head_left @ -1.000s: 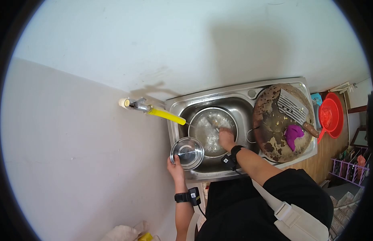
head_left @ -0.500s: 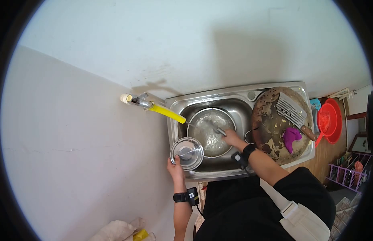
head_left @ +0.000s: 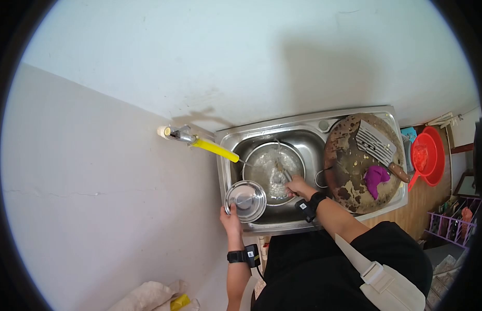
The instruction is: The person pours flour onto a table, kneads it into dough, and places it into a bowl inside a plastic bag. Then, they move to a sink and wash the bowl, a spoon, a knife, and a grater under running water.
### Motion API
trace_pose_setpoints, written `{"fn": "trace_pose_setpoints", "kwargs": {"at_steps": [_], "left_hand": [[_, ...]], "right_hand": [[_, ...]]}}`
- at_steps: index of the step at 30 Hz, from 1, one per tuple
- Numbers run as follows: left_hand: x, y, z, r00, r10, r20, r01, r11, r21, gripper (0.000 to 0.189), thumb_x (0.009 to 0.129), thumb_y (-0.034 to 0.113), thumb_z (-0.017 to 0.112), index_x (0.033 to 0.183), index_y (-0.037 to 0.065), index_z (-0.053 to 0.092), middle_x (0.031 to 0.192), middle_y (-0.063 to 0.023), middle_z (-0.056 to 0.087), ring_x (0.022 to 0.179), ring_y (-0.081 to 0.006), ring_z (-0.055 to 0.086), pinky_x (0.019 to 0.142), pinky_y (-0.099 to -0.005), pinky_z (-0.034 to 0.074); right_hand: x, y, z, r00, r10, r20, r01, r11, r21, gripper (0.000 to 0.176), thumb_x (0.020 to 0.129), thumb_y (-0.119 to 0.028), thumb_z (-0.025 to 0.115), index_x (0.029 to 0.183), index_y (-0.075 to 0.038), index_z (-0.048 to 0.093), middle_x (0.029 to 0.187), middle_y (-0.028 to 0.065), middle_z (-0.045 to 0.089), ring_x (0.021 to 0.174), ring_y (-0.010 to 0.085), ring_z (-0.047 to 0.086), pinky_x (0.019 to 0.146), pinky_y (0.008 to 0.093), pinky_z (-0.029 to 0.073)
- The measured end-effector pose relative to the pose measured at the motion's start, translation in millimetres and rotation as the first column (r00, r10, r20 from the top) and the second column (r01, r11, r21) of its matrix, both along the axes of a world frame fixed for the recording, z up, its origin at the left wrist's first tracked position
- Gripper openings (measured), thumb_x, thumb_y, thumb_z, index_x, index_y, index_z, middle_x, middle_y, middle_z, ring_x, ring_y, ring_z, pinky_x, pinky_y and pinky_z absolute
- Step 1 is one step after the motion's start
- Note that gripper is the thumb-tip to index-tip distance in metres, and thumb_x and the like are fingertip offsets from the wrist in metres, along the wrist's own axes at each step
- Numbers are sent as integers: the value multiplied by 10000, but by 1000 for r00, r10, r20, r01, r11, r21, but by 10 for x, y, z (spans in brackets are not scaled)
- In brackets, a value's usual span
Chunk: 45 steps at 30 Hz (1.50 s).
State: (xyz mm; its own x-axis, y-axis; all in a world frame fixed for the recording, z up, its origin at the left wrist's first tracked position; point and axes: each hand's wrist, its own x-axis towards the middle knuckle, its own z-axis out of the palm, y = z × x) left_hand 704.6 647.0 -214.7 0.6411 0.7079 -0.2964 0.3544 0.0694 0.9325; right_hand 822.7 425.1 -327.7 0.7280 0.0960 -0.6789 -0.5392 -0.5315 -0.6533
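Looking down from the head camera, the left hand [head_left: 230,217] gripped the near rim of a small round stainless-steel bowl [head_left: 245,200], thumb over the edge. The bowl sat at the front left corner of the steel sink [head_left: 303,127], just beyond the fingers. The right hand [head_left: 299,185] lay inside a large round steel basin [head_left: 267,155] of water, fingers curled; whether they clasped anything could not be told. A yellow tap hose [head_left: 215,149] pointed at the basin. A stained round board [head_left: 350,171] carried a cleaver [head_left: 378,142] and purple cloth [head_left: 375,177].
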Motion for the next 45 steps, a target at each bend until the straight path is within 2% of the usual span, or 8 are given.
{"fn": "trace_pose_setpoints", "kwargs": {"at_steps": [1, 8, 10, 14, 21, 31, 40, 45], "left_hand": [[-26, 14, -28, 1000, -10, -24, 10, 1000, 11, 154, 794, 99, 565, 882, -16, 514, 778, -40, 550, 698, -102, 476, 651, -234, 400], [-83, -17, -36, 994, -35, -99, 36, 999, 13, 169, 779, 79, 575, 907, -13, 513, 834, -57, 563, 738, -113, 500, 674, -237, 407], [-89, -31, -73, 996, -32, -84, 34, 999, 19, 165, 785, 101, 565, 886, -18, 511, 804, -58, 561, 717, -111, 492, 659, -242, 404], [-43, -84, -37, 994, -46, -100, 46, 999, 0, 220, 783, 121, 554, 930, -36, 506, 836, -93, 574, 739, -143, 515, 683, -266, 414], [456, -373, 12, 928, -226, -296, 269, 956, 114, 323, 730, 36, 506, 1036, -59, 460, 935, -208, 572, 869, -312, 558, 783, -334, 415], [804, -720, -148, 710, -386, -588, 700, 306, 645, 386, 698, -19, 488, 1075, -12, 406, 985, -232, 513, 802, -364, 553, 692, -404, 460], [759, -556, -348, 760, -381, -526, 612, 693, 382, 419, 711, 62, 505, 1113, -5, 408, 970, -250, 525, 836, -389, 543, 734, -427, 437], [802, -616, -340, 821, -436, -369, 539, 378, 752, 407, 694, 129, 589, 1049, -34, 476, 886, -214, 562, 858, -362, 526, 769, -404, 425]], "right_hand": [[22, -17, 90, 950, 18, -312, 56, 972, 227, 169, 746, -137, 575, 809, 18, 555, 653, 167, 587, 487, 220, 584, 437, 335, 458], [16, -31, 174, 941, -148, -304, 254, 902, 348, 129, 771, -105, 561, 810, 17, 545, 581, 110, 568, 416, 172, 546, 330, 279, 394], [11, -41, 124, 980, -157, 120, 147, 985, 89, 145, 773, -107, 558, 824, 28, 537, 580, 113, 563, 420, 176, 550, 320, 271, 396], [38, -92, 276, 972, -27, -233, 104, 940, 325, 169, 770, -120, 557, 825, 38, 533, 572, 127, 556, 431, 182, 562, 357, 299, 430], [19, -72, 323, 977, 1, 211, -10, 999, 42, 168, 714, -144, 581, 772, 13, 567, 703, 189, 578, 597, 285, 595, 554, 385, 465], [19, -49, 609, 935, -70, 349, 89, 995, -38, 195, 691, -157, 568, 798, 6, 580, 801, 225, 576, 795, 366, 561, 705, 413, 439], [7, -177, 332, 973, -58, 223, 54, 998, 25, 220, 699, -150, 561, 818, 34, 561, 797, 238, 570, 787, 392, 551, 703, 415, 439], [-88, -163, 380, 961, -225, 159, 184, 955, 234, 140, 717, -82, 551, 821, 11, 545, 719, 153, 585, 671, 272, 591, 595, 349, 466]]}}
